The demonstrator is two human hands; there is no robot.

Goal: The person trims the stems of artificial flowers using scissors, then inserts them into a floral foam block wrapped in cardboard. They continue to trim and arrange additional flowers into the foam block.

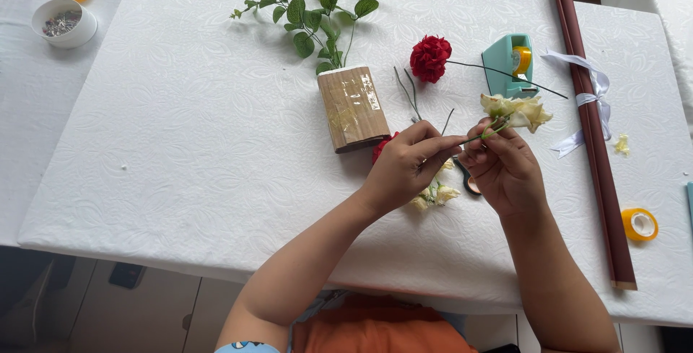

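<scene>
The cream flower is held just above the table, its pale petals pointing to the right and its thin green stem running back to the left into the fingers of both hands. To handle it well, the grip belongs on the stem only — close behind the bloom, where it is least likely to bend — with light pressure, so the soft petals are not crushed and the thin stem does not kink. The right hand is closed to a narrow pinch, thumb and forefinger pressed on the stem right behind the flower head. The left hand is likewise curled nearly shut, its fingertips meeting the stem's lower end, touching or almost touching the right hand. Whether something thin, such as tape or wire, also lies between the fingers I cannot tell. Under the hands lie a few more cream flowers and a dark-handled tool, partly hidden. Just beyond are loose wire stems, a red carnation on a long dark stem, and a cardboard-wrapped holder with leafy green sprigs. Farther right stand a teal tape dispenser, a long dark-red paper roll tied with white ribbon, and a yellow tape roll.
</scene>
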